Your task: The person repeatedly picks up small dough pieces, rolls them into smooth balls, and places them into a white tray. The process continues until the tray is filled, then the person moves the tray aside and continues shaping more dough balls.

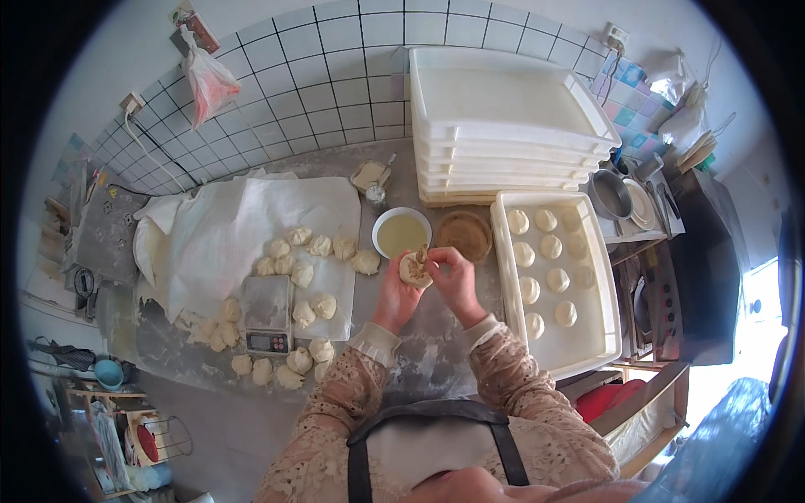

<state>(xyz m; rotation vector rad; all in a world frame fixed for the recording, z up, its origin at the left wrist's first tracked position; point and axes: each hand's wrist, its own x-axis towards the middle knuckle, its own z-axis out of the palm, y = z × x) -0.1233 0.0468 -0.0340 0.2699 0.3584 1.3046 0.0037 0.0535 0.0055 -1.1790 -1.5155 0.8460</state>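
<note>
My left hand (397,295) holds an opened round of dough (415,270) with brown, crumbly filling on it. At its upper right edge, my right hand (456,280) pinches a brownish piece between thumb and fingers. Just beyond the hands stand a white bowl of pale yellow liquid (402,236) and a round brown bowl (464,236). To the right, smooth dough balls (557,280) sit in loose rows in a white plastic tray (500,276). Rougher dough lumps (324,306) lie to the left, around a digital kitchen scale (268,308).
Several stacked white plastic trays (503,163) stand at the back against the tiled wall. A translucent sheet (220,232) covers the left of the worktop. A small jar (376,196) and a tub of white substance (370,175) stand behind the bowls. A metal pan (610,193) is at far right.
</note>
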